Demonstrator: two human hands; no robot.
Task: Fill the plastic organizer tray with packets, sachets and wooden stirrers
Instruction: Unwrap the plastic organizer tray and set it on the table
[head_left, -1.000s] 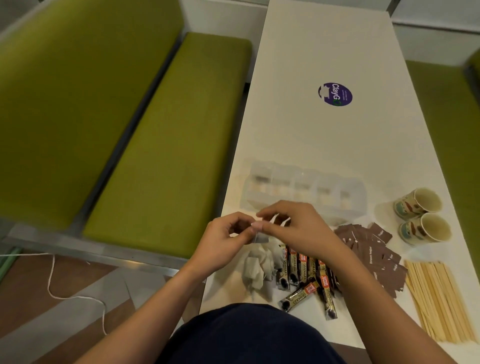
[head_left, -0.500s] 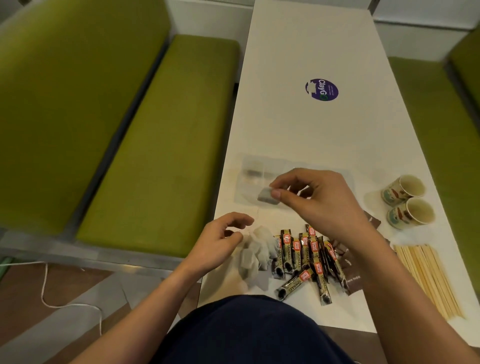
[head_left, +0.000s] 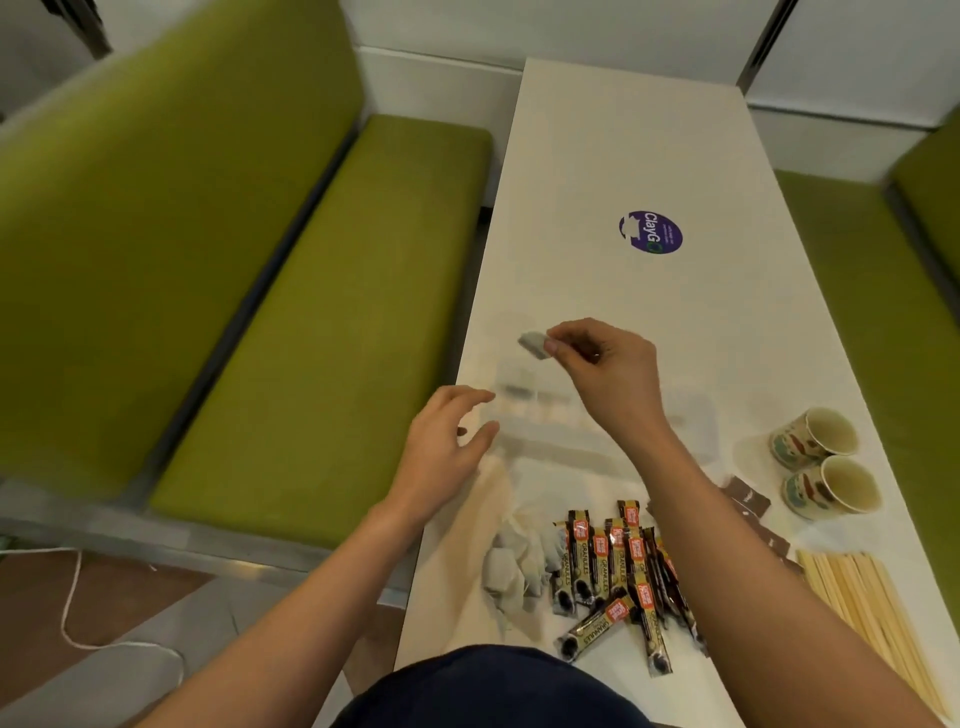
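Note:
A clear plastic organizer tray (head_left: 691, 415) lies across the white table, blurred by motion. My right hand (head_left: 605, 369) pinches a small grey-white tea bag (head_left: 532, 344) above the tray's left end. Beside that left end hovers my left hand (head_left: 447, 447), fingers loosely spread and holding nothing. Near the front edge sit a heap of tea bags (head_left: 514, 561), several black coffee stick sachets (head_left: 618, 571), brown sugar packets (head_left: 748, 501) partly behind my right arm, and a bundle of wooden stirrers (head_left: 872, 613) at the right.
Two patterned paper cups (head_left: 826, 467) lie on their sides right of the tray. A purple round sticker (head_left: 651, 232) marks the table's far half. Green bench seats (head_left: 322, 332) flank the table on both sides. A white cord (head_left: 72, 608) lies on the floor at left.
My right hand has carried the tea bag away from my left hand and up over the tray's left end. My left hand let go and moved toward the tray.

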